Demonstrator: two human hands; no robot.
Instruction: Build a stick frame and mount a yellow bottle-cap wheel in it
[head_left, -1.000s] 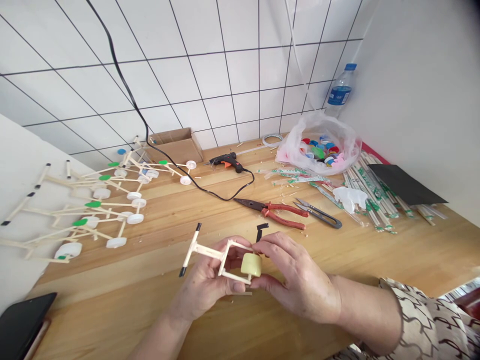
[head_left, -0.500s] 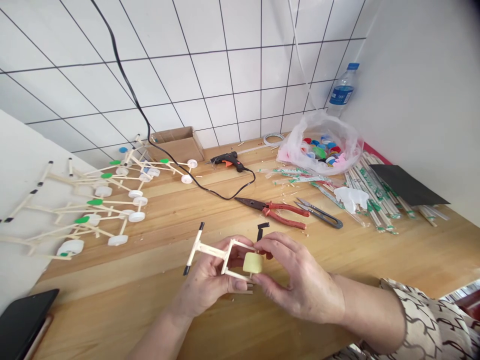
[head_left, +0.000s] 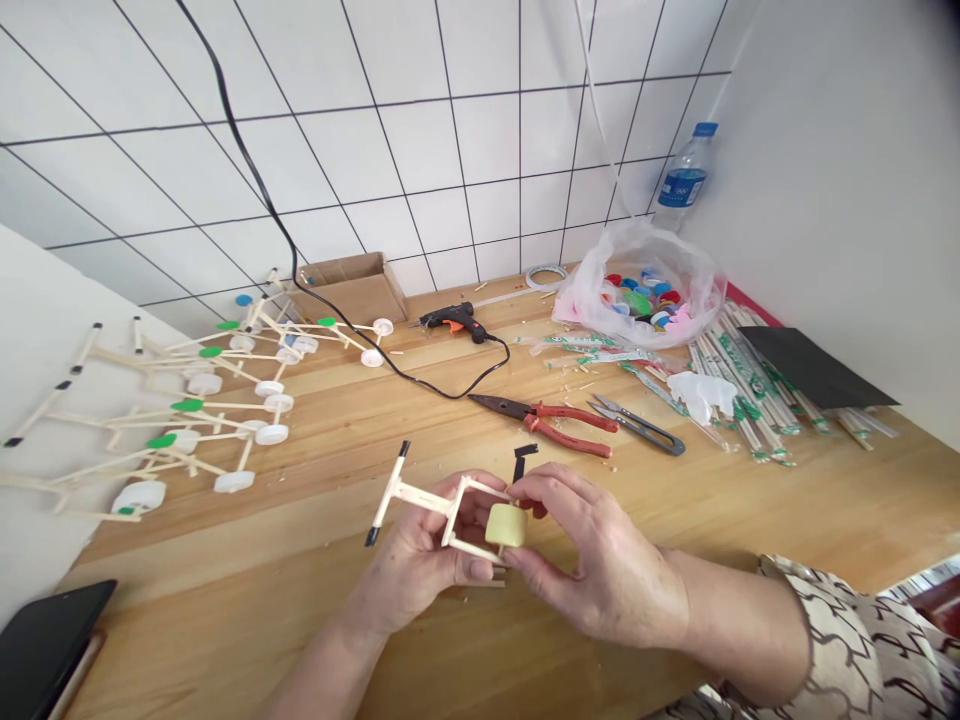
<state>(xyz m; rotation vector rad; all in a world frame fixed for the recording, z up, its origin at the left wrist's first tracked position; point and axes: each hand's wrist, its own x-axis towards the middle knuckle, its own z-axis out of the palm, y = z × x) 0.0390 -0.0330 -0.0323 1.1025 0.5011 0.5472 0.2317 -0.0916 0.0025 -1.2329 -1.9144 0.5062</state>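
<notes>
My left hand (head_left: 420,560) is closed around a small frame of pale wooden sticks (head_left: 424,500), with a black-tipped crossbar at its left end. Between the frame's two prongs sits a pale yellow wheel-like piece (head_left: 506,525). My right hand (head_left: 592,550) pinches the prong ends on either side of that piece, thumb below and fingers above. Its fingers hide part of the far ends. Just beyond the fingers lie bits of black tape (head_left: 521,460) on the wooden table (head_left: 300,600).
Red-handled pliers (head_left: 555,415), thread snips (head_left: 637,425) and a glue gun (head_left: 454,320) lie behind my hands. Similar stick models (head_left: 187,405) crowd the left. At right are a bag of bottle caps (head_left: 637,290) and wrapped chopsticks (head_left: 742,380). A phone (head_left: 56,640) lies front left.
Almost nothing differs. The view has shifted very slightly, and both hands keep the same hold on the stick frame.
</notes>
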